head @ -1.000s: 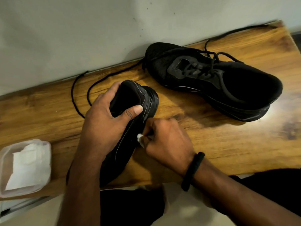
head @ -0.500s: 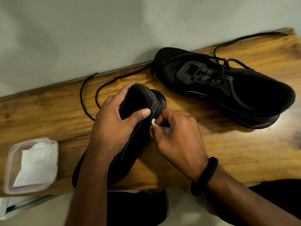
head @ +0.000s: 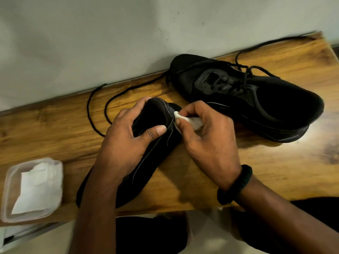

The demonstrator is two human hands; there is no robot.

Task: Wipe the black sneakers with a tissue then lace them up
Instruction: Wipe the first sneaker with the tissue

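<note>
My left hand (head: 126, 142) grips the heel collar of a black sneaker (head: 146, 162) that lies tilted on the wooden table (head: 266, 171), toe towards me. My right hand (head: 207, 140) pinches a small white tissue wad (head: 190, 120) and presses it against the sneaker's heel side. A second black sneaker (head: 247, 96) rests upright at the back right, partly laced, its loose lace ends trailing. A loose black lace (head: 97, 110) loops on the table behind my left hand.
A clear plastic container (head: 11, 180) holding folded white tissues (head: 38, 189) sits at the table's front left corner. A grey wall (head: 110, 33) runs right behind the table. My dark-clothed legs show below the table's front edge.
My right hand has slid the tissue up along the sneaker's side from its middle to the heel. The left hand keeps its grip. The camera has shifted slightly.
</note>
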